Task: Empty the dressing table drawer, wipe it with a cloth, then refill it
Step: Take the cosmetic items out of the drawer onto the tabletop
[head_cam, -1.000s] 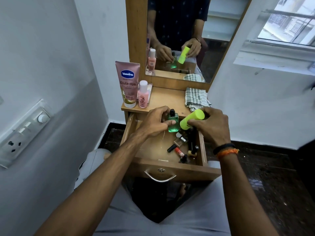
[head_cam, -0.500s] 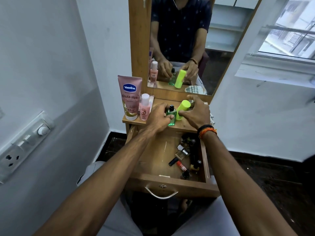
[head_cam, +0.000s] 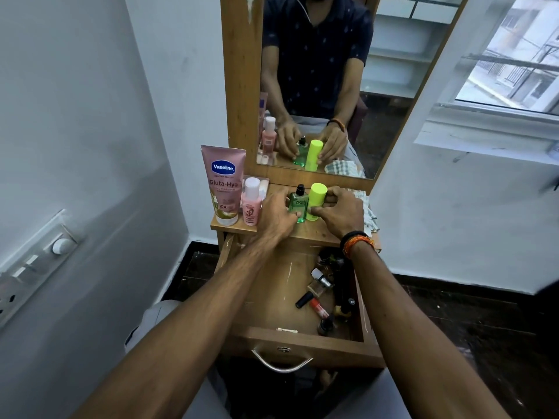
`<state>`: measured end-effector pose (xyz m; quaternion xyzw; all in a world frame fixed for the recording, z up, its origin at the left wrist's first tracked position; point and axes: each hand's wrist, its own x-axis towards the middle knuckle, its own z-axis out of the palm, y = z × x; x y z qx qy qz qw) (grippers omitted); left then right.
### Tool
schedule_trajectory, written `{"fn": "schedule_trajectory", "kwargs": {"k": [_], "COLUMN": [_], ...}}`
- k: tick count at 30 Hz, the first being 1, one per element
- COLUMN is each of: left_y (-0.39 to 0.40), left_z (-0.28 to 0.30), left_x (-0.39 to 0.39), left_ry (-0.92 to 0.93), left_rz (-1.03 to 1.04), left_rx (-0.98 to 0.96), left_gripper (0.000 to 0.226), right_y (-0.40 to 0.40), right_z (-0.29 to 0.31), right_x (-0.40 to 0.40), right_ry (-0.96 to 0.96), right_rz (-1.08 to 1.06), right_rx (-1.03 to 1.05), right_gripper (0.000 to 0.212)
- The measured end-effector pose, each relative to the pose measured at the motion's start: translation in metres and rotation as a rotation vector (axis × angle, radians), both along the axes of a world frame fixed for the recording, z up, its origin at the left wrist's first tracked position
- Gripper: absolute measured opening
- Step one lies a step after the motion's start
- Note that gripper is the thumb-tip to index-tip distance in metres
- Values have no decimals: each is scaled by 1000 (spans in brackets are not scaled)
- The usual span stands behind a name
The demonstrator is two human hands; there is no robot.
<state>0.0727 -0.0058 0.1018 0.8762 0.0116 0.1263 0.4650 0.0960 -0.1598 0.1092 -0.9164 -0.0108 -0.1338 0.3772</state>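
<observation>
Both hands up on the wooden worktop (head_cam: 317,234) of the dressing table, at 12 o'clock from the open wooden drawer (head_cam: 272,285).

Left hand (head_cam: 276,214): fingers curled round the small green glass bottle with a black cap (head_cam: 298,204), which stands upright. Right hand (head_cam: 340,211): fingers pinching the neon-yellow plastic cylinder (head_cam: 316,201), also upright, just beside the bottle at its 3 o'clock.

Change: a second ago both items were held low over the drawer, the cylinder tilted. Now they are set down on the worktop, bases apparently touching wood; grips not yet released.

Already parked at 9 o'clock of the bottle: small pink bottle with a white cap (head_cam: 251,204), then the tall pink Vaseline tube (head_cam: 223,184). Checked cloth (head_cam: 367,211) lies at 3 o'clock, partly behind the right hand.

Drawer contents: a cluster of small vials and dark tubes (head_cam: 325,291) along its right side, left half bare.

Judgement: emptying stage, roughly midway. Two more items out; next is letting go and returning for the small pieces. Wiping cannot start until those are cleared.
</observation>
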Motion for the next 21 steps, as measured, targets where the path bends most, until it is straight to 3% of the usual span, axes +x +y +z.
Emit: {"fn": "schedule_trajectory", "kwargs": {"k": [13, 21], "left_y": [-5, -6], "left_z": [-10, -12], "left_x": [33, 48], "left_ry": [11, 3], "left_rz": [84, 175], "left_rx": [-70, -85], "left_gripper": [30, 34], "right_y": [6, 14], "right_z": [-8, -7], "right_x": [27, 35], "right_ry": [24, 3], "right_rz": [-30, -73], "right_rx": [37, 41], "right_gripper": [46, 41]}}
